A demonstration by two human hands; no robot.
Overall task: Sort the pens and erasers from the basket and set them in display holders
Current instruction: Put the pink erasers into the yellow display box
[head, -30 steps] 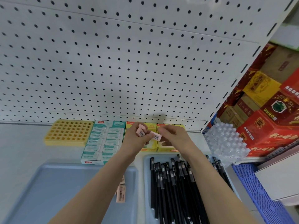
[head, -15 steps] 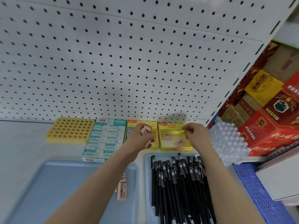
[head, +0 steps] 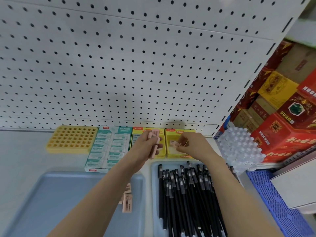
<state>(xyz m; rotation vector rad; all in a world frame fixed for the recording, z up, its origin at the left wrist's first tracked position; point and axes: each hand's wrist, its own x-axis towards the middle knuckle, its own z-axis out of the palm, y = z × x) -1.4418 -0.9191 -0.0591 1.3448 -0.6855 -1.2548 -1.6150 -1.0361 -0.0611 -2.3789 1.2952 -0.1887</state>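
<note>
Sorting partly done: left hand (head: pixel 145 146) grips a stack of pink erasers (head: pixel 154 134), right hand (head: pixel 192 144) pinches one eraser (head: pixel 174 143) over the right yellow box (head: pixel 181 156); loose erasers (head: pixel 127 202) lie in the tray (head: pixel 68 194), pens (head: pixel 184 194) unsorted, honeycomb holder (head: pixel 71 139) empty.

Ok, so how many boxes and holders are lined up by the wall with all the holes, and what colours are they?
Yellow grid holder: 1
Yellow boxes: 2
Teal box: 1
Clear holder: 1
Total: 5
</note>
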